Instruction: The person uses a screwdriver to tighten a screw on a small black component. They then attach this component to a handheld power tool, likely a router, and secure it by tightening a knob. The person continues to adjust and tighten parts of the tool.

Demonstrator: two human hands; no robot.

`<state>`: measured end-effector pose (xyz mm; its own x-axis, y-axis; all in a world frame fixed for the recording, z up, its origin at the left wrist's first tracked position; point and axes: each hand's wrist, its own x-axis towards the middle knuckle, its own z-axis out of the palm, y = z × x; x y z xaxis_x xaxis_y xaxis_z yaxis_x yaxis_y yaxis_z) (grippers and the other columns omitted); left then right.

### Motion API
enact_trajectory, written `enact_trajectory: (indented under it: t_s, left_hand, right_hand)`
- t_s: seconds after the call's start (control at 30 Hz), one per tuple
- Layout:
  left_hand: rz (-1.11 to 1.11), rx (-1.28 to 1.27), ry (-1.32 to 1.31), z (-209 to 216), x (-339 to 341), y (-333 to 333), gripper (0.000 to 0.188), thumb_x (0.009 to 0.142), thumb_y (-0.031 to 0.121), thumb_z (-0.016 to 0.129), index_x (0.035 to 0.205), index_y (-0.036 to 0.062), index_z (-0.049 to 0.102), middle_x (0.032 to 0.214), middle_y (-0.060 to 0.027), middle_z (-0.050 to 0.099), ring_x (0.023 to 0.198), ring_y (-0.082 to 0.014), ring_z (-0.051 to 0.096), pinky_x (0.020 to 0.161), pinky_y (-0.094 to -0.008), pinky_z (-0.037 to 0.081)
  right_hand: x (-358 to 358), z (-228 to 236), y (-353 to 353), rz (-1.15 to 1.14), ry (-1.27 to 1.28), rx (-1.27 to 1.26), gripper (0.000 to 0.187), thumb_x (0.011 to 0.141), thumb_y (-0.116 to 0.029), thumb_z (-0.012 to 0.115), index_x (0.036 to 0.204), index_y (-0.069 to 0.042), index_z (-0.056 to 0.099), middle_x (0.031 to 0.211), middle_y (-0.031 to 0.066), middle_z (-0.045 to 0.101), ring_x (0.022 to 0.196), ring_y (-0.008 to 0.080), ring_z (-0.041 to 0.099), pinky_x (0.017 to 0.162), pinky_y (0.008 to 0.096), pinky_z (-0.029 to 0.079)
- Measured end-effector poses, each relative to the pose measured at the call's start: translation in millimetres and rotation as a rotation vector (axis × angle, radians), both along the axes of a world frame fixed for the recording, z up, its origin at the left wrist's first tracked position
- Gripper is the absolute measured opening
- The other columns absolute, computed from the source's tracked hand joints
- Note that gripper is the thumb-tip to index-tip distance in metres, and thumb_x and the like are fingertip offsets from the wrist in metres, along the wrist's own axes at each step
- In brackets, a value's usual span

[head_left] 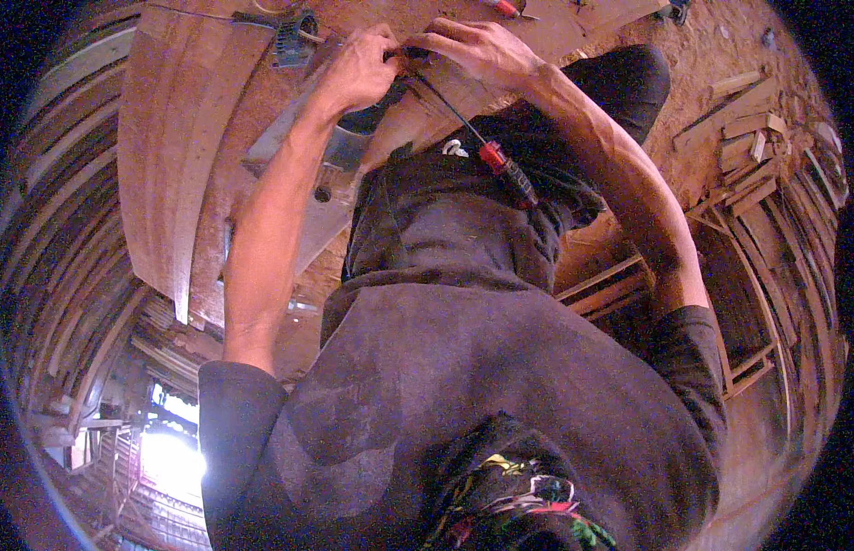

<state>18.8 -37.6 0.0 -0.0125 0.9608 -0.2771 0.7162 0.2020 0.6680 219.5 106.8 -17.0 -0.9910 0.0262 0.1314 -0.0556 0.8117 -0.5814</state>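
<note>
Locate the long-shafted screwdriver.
In the head view, right of upper centre, the screwdriver slants below the right hand, its handle over the person's lap.

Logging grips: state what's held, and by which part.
Cannot be told: left hand and right hand meet at the tip end of the screwdriver, hiding any hold; its handle ungripped.

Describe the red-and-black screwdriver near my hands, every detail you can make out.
The screwdriver has a long, slim, straight shaft that looks like metal and a thicker handle, bright red near the shaft and darker, black with red, toward the butt; it looks like plastic. It slants from upper left to lower right, handle over the dark clothing. The shaft's far end reaches the fingers of the left hand and right hand; its tip and any grip are unclear.
</note>
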Motion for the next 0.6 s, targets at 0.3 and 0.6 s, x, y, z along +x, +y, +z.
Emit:
enact_trajectory:
  t_s: [0.3, 0.6]
  left_hand:
    - [0.177, -0.163, -0.229, 11, -25, 3, 0.035, 0.097, 0.031, 0.061, 0.110, 0.0002, 0.074, 0.112, -0.0201, 0.071, 0.107, -0.0324, 0.068, 0.095, -0.0408, 0.051]
    - [-0.042, -0.137, -0.147, 22, -30, 7, 0.033, 0.093, 0.030, 0.065, 0.108, 0.0016, 0.075, 0.107, -0.0201, 0.072, 0.105, -0.0355, 0.068, 0.096, -0.0419, 0.051]
  right_hand:
    - [9, -12, -15, -0.138, 0.011, -0.067, 0.054, 0.085, -0.008, 0.063, 0.138, -0.011, 0.052, 0.121, 0.0124, 0.061, 0.105, 0.0374, 0.065, 0.086, 0.0438, 0.057]
    - [10, 4, -18, -0.208, -0.034, -0.240, 0.044, 0.087, -0.013, 0.069, 0.128, -0.004, 0.056, 0.117, 0.0180, 0.066, 0.107, 0.0407, 0.065, 0.088, 0.0462, 0.056]
